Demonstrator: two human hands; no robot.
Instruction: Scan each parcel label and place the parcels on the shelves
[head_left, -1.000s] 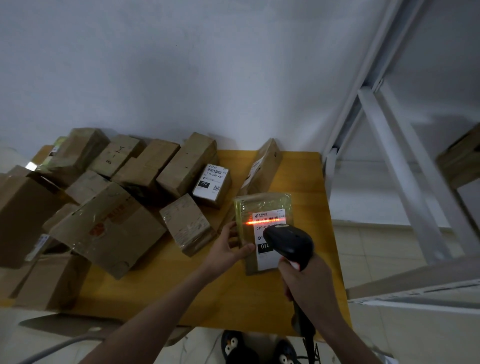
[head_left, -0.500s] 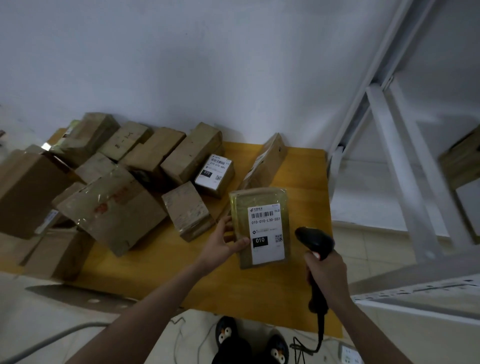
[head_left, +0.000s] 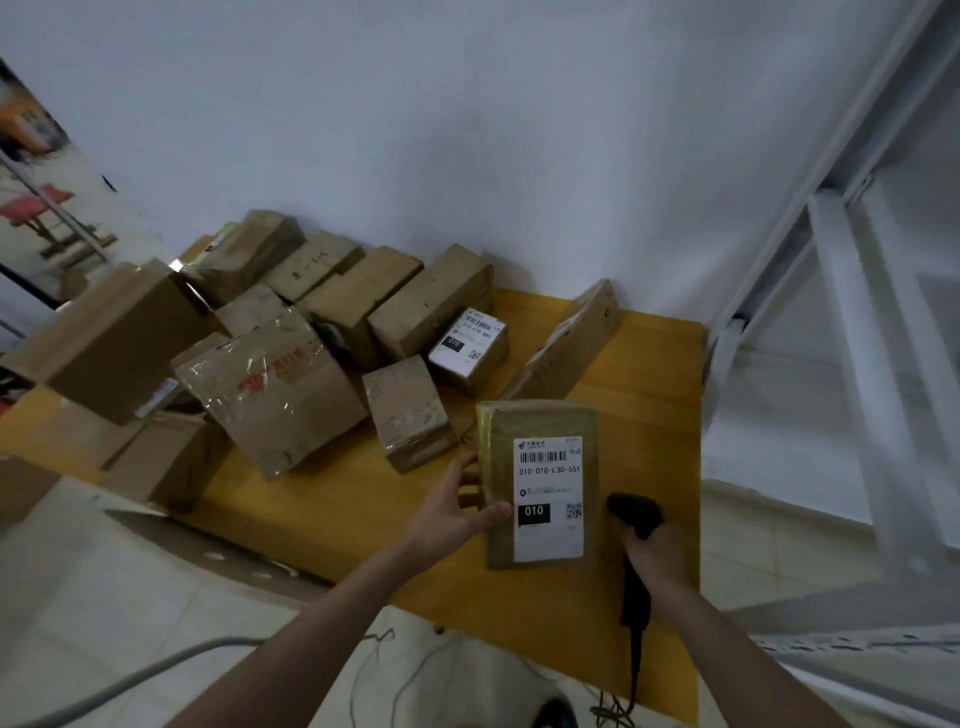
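Parcel (head_left: 540, 483) gripped by left hand (head_left: 452, 512) | right hand (head_left: 655, 553) grips scanner (head_left: 636, 551)

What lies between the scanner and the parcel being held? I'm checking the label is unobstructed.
Nothing: in the head view only bare yellow table shows between the scanner and the parcel.

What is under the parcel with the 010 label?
Under the 010 parcel only the yellow table shows. The left hand holds its edge; the fingers behind it and the underside are hidden.
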